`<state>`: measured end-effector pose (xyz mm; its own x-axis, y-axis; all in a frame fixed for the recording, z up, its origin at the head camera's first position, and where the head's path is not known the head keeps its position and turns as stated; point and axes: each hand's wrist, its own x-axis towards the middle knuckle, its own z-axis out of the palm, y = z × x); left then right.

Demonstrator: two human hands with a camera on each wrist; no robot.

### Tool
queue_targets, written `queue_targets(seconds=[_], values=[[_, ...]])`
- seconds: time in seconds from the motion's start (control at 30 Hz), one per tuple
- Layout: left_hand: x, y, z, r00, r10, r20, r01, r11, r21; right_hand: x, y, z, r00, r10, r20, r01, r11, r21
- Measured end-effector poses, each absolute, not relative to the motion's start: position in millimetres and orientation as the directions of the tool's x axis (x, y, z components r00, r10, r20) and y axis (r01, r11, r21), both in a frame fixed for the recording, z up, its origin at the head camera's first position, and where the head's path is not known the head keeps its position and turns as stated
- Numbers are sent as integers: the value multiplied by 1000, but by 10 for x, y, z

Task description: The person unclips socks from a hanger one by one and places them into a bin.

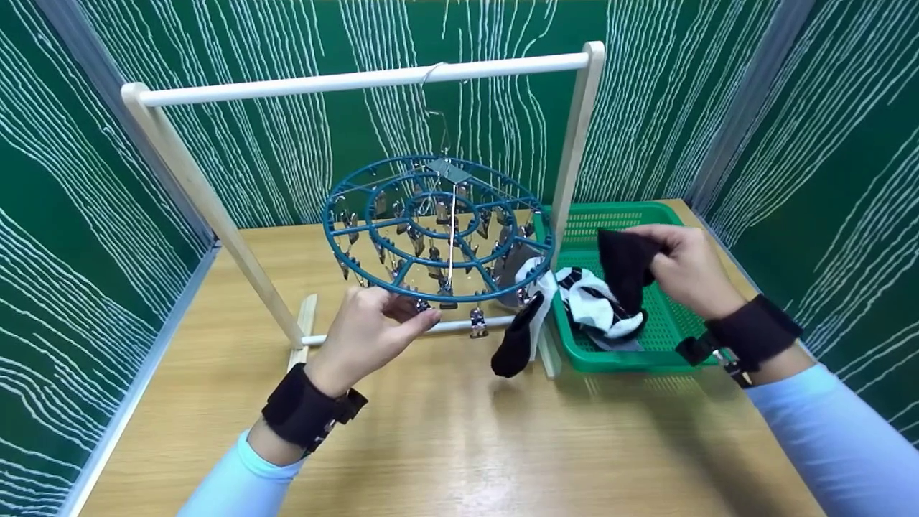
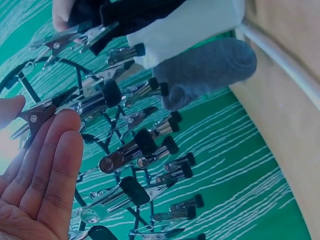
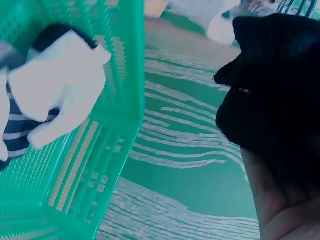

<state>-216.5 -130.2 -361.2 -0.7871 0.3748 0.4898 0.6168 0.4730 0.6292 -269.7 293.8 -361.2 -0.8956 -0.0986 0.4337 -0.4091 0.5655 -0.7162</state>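
Observation:
A round teal hanger (image 1: 431, 293) with several metal clips hangs from the white bar of a wooden rack. At its front rim my left hand (image 1: 370, 334) has a metal clip (image 2: 40, 117) between thumb and fingers. My right hand (image 1: 689, 269) grips a black sock (image 1: 626, 262) over the green basket (image 1: 610, 362); the sock hangs down from the fingers. On the hanger's right side hang another black sock (image 1: 515, 348), a white sock (image 2: 195, 32) and a grey sock (image 2: 207, 70).
Inside the basket lie white and dark striped socks (image 1: 596, 309). The rack's wooden posts (image 1: 578, 136) stand left and right of the hanger, joined low down by a white bar (image 1: 459, 325). Green walls with white lines surround the wooden table (image 1: 431, 431).

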Motion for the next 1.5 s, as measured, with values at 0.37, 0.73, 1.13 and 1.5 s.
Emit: queue_targets(seconds=[0.37,0.73,1.13,1.5], values=[[-2166,-1301,-3607,-804,363,471,594,468,654,-3077,3129,-3615,-975,-72,210,-187,774,-604],[-2153,-1307,-3602,-809,361,463,587,491,643,-3433,3038,-3880,-966,-172,191,-238,879,-412],[-2163,-1312,-3597,-824,351,445,567,511,646,-3685,2931,-4293,-977,-179,117,-200,959,-199],[-2172,-1314,-3610,-814,356,460,581,495,646,-3730,2733,-4634,-953,-295,67,-302,942,-150]])
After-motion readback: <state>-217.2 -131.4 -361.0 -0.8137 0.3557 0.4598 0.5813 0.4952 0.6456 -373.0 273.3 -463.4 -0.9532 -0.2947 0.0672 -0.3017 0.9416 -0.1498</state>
